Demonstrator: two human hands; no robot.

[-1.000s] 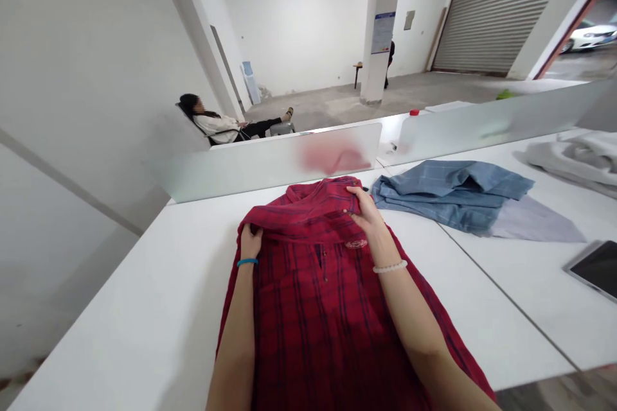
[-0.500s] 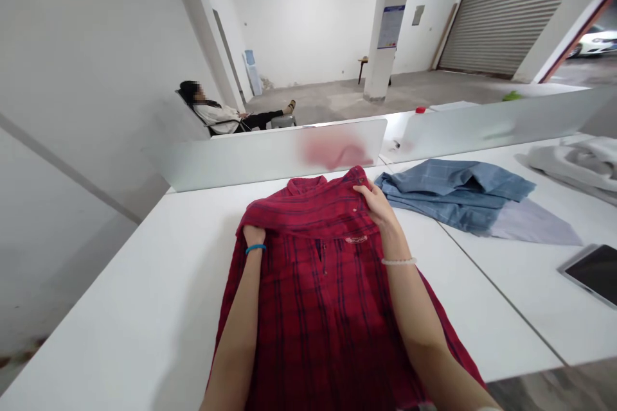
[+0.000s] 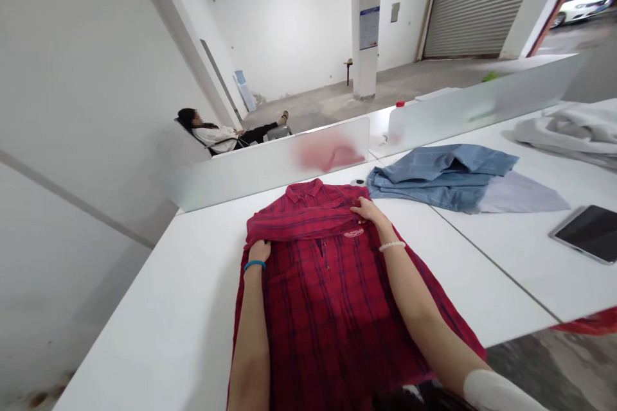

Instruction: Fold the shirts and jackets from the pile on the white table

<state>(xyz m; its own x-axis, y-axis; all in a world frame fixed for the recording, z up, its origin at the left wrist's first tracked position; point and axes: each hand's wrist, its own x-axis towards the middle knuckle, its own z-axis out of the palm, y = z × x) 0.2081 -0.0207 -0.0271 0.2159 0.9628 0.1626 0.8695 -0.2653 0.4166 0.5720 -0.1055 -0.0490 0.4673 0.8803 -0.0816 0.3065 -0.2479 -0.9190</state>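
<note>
A red plaid shirt [image 3: 313, 289] with dark lines lies spread on the white table, its collar [image 3: 303, 189] at the far end. One sleeve [image 3: 299, 221] runs sideways across the chest, just below the collar. At its left part, my left hand [image 3: 260, 252] grips the lower edge, some fingers hidden by cloth. My right hand [image 3: 367, 210] pinches the cuff end on the right, above a pale chest emblem [image 3: 353, 232]. Buttons show down the shirt's middle. The shirt's near end runs out of view beneath my arms.
Blue checked cloth [image 3: 438, 173] and a pale lilac piece [image 3: 523, 194] lie to the right, near a phone [image 3: 588, 233] and grey-white cloth [image 3: 573, 131]. Frosted partitions [image 3: 270, 160] line the table's [image 3: 159, 308] far edge. Beyond, a person [image 3: 212, 135] sits reclined.
Both hands have lowered the sleeve from a raised position onto the chest, uncovering the collar. The camera view has shifted, and a small dark-and-white object now shows beside the shirt's right shoulder.
</note>
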